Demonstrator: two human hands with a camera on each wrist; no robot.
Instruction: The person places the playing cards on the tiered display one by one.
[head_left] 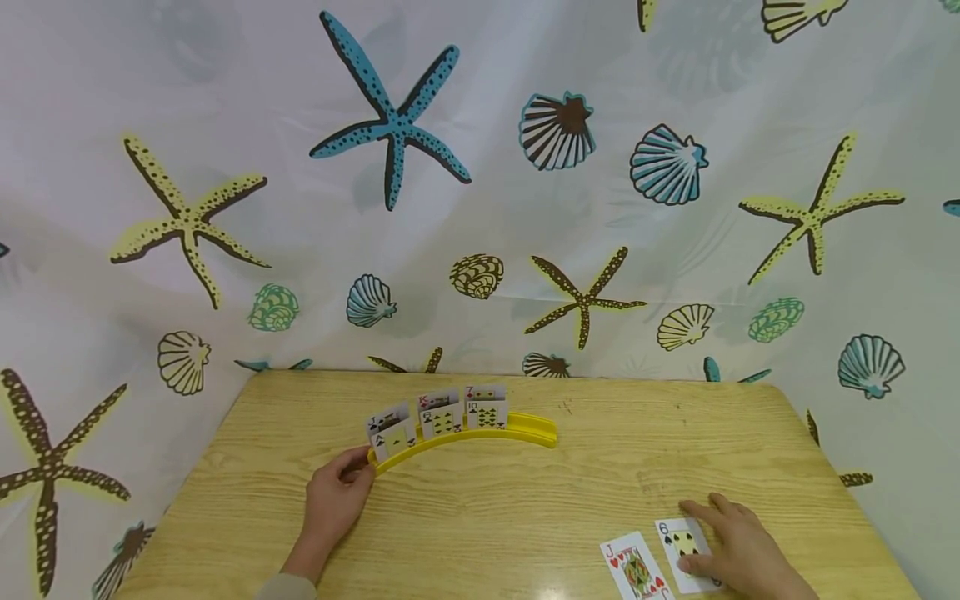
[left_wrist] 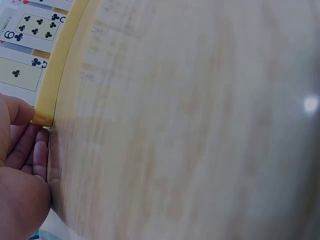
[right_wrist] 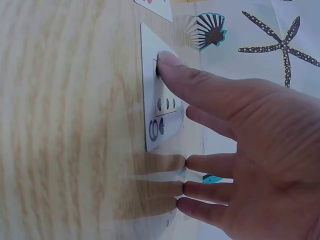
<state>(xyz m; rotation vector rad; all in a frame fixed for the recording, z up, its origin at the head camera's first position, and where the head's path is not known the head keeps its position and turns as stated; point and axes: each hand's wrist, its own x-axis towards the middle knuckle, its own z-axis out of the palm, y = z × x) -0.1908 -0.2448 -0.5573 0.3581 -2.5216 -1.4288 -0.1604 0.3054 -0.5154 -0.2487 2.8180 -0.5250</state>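
Observation:
My left hand (head_left: 337, 492) grips the near left end of a curved yellow card holder (head_left: 536, 429), its thumb on top and fingers below. In the holder stand playing cards in overlapping pairs: an ace of clubs (head_left: 395, 442) before a black jack, a six of clubs (head_left: 442, 422) before a red king, and a black ten (head_left: 487, 416) before a red seven. At the lower right, my right hand (head_left: 746, 546) is spread over a six of spades (head_left: 671, 531) on the table. Its thumb presses the card's face; the other fingers reach past the card's edge.
A jack of hearts (head_left: 633, 567) lies face up just left of the six of spades. The light wooden table (head_left: 487, 508) ends at a white cloth (head_left: 480, 217) printed with starfish and shells, which rises behind and at both sides.

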